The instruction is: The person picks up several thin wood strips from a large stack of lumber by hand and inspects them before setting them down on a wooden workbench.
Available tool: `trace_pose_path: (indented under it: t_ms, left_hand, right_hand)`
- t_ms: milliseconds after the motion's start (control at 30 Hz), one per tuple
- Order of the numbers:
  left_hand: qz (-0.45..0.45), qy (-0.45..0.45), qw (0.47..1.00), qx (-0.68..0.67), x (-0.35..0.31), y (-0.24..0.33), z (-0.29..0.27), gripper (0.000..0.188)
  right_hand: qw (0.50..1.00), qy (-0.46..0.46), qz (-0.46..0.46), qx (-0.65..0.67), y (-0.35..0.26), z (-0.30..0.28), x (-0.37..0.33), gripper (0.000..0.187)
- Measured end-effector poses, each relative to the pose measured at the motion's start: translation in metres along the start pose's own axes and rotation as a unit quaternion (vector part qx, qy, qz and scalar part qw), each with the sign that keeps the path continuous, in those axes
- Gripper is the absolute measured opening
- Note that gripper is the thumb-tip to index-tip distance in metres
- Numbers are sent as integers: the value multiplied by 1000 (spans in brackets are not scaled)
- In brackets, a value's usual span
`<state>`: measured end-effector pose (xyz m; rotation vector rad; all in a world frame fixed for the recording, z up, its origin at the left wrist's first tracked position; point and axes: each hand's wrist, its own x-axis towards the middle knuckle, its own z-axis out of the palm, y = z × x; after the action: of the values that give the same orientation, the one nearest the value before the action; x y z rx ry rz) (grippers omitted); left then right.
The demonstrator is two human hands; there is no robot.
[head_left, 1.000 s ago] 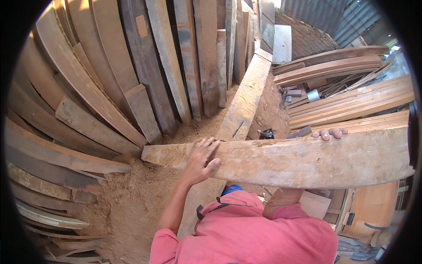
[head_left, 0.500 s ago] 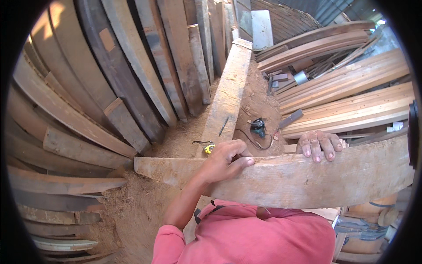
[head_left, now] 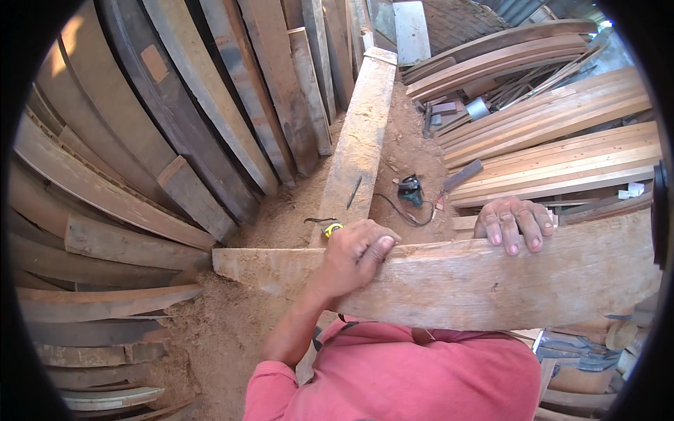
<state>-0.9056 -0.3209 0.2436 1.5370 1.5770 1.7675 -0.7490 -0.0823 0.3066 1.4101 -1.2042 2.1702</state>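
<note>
A broad, rough wooden board (head_left: pixel 449 288) lies crosswise against the front of my red shirt, its sawn face toward me. My left hand (head_left: pixel 357 254) is closed over its upper edge left of the middle, fingers curled and thumb along the near side. Farther right, my right hand (head_left: pixel 516 223) hooks over the same edge, its fingertips pressed on the face and its palm hidden behind. Just beyond my left hand, a yellow tape measure (head_left: pixel 332 229) rests on a long timber beam (head_left: pixel 361 126). A thin dark pencil-like stick (head_left: pixel 354 192) lies on that beam too.
A dark green power tool (head_left: pixel 410 189) with a cord sits on the sawdust-covered ground (head_left: pixel 414 144) beyond the board. Tall planks (head_left: pixel 203 91) lean along the left. Stacked pale boards (head_left: pixel 562 165) and curved timbers (head_left: pixel 505 59) fill the right.
My left thumb has drawn in closer to the curled fingers, and the hand has shifted slightly left. My right hand has slid a little to the right along the edge. The view has tilted slightly.
</note>
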Motion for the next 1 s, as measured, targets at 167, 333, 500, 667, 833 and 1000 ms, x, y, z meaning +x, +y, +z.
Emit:
trace_pose_path:
  t_ms: [167,333,500,667,833,1000]
  left_hand:
    - [-13,-87,996,-10,17,17,-8,15]
    - [-51,-109,993,-20,15,7,-3,14]
    - [-24,-9,999,27,4,9,1,12]
    - [20,76,996,52,-5,16,7,11]
    - [29,47,998,19,-3,21,2,13]
    - [74,-21,997,-32,-2,24,-10,16]
  right_hand:
    - [999,38,-9,2,3,2,-1,38]
    - [999,31,-14,2,7,-1,1,35]
    - [999,44,0,4,12,-3,11,32]
    - [992,124,14,-4,2,18,12,30]
    - [982,183,-29,-28,13,34,27,25]
    - [988,150,-13,-44,15,39,33,24]
